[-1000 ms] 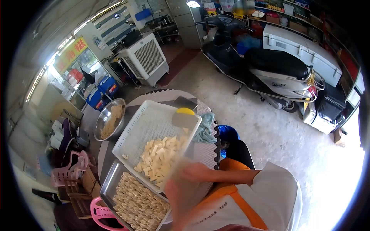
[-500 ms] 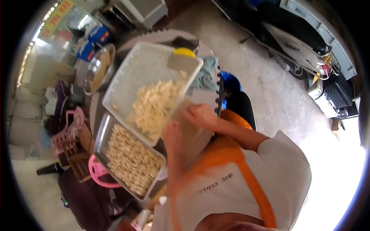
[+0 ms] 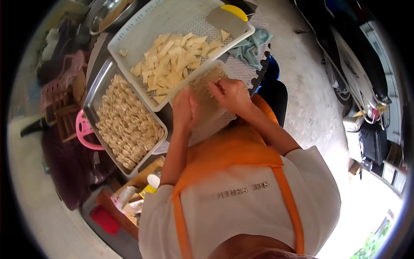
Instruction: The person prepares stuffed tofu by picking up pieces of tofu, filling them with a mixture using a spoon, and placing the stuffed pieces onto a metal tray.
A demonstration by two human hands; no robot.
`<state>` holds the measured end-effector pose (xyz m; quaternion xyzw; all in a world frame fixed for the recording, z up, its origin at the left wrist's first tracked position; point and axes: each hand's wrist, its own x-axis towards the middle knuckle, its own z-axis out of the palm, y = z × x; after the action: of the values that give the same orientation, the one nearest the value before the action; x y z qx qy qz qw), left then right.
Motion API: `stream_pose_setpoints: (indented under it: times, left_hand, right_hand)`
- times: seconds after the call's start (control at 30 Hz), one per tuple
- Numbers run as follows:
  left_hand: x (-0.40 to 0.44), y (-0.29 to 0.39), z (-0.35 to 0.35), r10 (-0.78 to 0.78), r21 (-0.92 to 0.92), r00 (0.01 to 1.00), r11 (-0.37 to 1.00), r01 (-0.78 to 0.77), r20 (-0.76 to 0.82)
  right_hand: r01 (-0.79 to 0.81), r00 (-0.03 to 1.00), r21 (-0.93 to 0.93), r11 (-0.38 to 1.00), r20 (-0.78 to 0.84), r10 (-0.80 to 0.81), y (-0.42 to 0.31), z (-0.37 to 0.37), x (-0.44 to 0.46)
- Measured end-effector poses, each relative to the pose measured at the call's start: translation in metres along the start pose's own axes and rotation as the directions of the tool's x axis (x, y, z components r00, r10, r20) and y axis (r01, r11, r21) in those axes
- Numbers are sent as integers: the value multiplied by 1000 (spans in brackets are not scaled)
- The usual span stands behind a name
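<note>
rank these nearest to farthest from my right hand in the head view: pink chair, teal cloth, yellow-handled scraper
From the right hand:
1. teal cloth, just beyond it, beside the white basket
2. yellow-handled scraper, farther forward, at the basket's far right corner
3. pink chair, well off to the left, past the dumpling tray

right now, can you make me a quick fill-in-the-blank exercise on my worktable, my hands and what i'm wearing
The scraper in the white perforated tray has a ____ handle.
The apron is ____ in colour.
The hand nearer the teal cloth is your ____ one.

Missing words: yellow; orange; right
</note>
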<state>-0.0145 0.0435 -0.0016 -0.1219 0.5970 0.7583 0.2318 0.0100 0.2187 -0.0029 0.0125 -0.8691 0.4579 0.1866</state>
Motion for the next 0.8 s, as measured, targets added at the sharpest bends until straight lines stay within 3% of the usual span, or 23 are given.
stream_pose_setpoints:
  times: [0.1, 0.3, 0.4, 0.47, 0.53, 0.6, 0.7, 0.8]
  left_hand:
    - [6, -6, -1, 90, -81, 996, 992, -92, -24]
    - [-7, 17, 15, 24, -268, 1000, 963, -18, 16]
    - [3, 14, 3, 255, -474, 924, 876, -95, 286]
    - [4, 15, 19, 373, -50, 926, 927, -371, 63]
    - [2, 17, 25, 448, 173, 891, 875, -453, 67]
    - [1, 18, 21, 431, 139, 870, 871, -470, 241]
    - [-2, 14, 19, 510, 136, 829, 826, -546, 230]
    - [0, 12, 2, 320, 222, 896, 892, -395, 307]
  right_hand:
    - [-31, 999, 46, 998, 35, 30, 1, -1, 1]
    - [-214, 976, 329, 920, 29, 217, 0, -6, -2]
    - [-311, 949, 445, 840, 105, 296, -15, -17, -2]
    - [-409, 912, 511, 756, 193, 363, -16, -16, -3]
    - [-523, 851, 585, 619, 314, 421, -15, -14, -5]
    - [-521, 848, 659, 542, 326, 419, -20, -16, -1]
    - [-470, 867, 700, 538, 253, 429, -18, -22, 2]
    - [-436, 885, 667, 605, 194, 424, -14, -31, 7]
